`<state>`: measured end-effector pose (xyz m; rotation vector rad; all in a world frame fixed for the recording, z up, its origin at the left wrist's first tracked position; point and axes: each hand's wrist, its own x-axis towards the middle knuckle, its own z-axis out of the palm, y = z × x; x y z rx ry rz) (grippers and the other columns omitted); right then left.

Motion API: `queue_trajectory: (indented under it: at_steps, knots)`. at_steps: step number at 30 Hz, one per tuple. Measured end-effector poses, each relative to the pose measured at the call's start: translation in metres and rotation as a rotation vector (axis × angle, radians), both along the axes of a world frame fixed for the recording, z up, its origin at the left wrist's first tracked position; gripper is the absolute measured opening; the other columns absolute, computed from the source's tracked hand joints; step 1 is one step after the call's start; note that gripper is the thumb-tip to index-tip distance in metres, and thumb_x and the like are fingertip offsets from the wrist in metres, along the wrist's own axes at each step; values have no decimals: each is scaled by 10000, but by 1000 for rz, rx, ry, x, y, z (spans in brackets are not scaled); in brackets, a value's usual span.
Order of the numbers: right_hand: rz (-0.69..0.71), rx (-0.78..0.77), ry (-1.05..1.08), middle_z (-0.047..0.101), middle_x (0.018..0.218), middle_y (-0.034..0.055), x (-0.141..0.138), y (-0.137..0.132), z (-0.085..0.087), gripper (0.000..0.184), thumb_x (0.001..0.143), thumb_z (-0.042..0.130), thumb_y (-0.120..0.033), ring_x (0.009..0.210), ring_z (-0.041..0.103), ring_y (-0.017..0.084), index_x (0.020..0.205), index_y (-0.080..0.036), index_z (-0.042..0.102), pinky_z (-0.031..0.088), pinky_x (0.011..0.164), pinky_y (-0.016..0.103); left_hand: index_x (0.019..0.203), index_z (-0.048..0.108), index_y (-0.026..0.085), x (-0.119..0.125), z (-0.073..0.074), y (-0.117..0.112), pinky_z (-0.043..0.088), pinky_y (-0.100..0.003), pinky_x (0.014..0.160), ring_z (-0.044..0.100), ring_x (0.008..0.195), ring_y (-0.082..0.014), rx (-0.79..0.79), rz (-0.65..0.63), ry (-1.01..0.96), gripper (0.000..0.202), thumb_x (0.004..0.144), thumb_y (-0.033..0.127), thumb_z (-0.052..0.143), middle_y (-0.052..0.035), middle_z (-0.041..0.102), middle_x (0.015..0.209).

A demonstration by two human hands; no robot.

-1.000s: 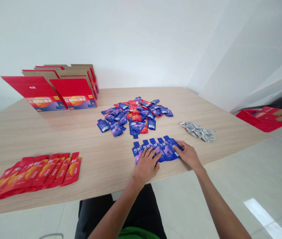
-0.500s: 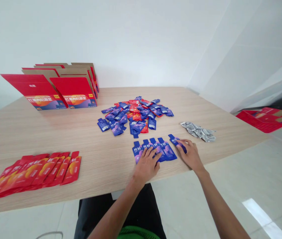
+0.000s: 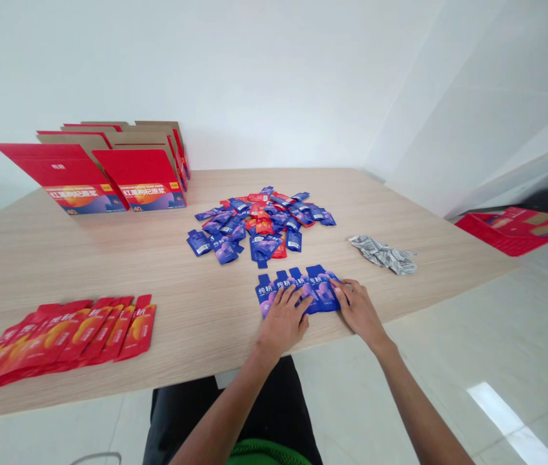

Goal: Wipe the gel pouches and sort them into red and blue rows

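Several blue drink pouches lie side by side in a short overlapping row close to the table's front edge. My left hand rests flat on the row with its fingers spread, covering the lower parts of the middle pouches. At the row's right end my right hand grips one more blue pouch under its fingertips. That pouch overlaps the last one in the row, and its lower part is hidden by the hand. Beyond the row is a loose pile of blue and red pouches.
Red pouches lie in an overlapping row at the front left of the table. Opened red cartons stand at the back left. A crumpled grey-and-white striped item lies right of the pile. Another red box is beyond the right edge.
My right hand has slid its blue pouch leftward, from apart to overlapping the row's right end. The left hand stays on the row.
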<state>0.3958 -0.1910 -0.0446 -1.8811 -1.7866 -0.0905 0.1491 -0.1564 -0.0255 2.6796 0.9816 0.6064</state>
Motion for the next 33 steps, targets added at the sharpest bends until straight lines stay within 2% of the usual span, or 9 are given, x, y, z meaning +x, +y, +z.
queue_trajectory:
  at_steps: [6,15,24,33]
  knots:
    - [-85,17,-37,587,1203,157,-3,5,-1,481,1054,332,-385,1037,589,305,1363,-238,671,514,981,517,1455,555,263,0,-2,0,312,-486,1267,411,1477,-249,3,6,1,462,997,304,499,-46,553,1534]
    - [-98,25,-152,588,1200,150,-7,8,0,462,1049,385,-447,1027,566,305,1352,-225,655,509,944,491,1450,563,246,-1,0,0,302,-487,1268,412,1478,-259,-3,-4,-14,456,1005,301,479,-55,560,1526]
    - [-117,17,-161,609,1193,161,-7,12,4,470,1050,380,-449,1002,567,309,1333,-210,669,504,911,485,1448,567,245,0,-5,1,287,-487,1274,407,1481,-259,4,-4,-15,453,1012,321,473,-56,554,1531]
    - [-164,21,-173,622,1205,152,-14,7,5,457,1055,378,-432,1019,570,298,1318,-205,676,494,920,458,1457,563,247,0,-2,-1,307,-506,1262,408,1479,-263,-12,29,-17,465,1005,316,480,-57,554,1535]
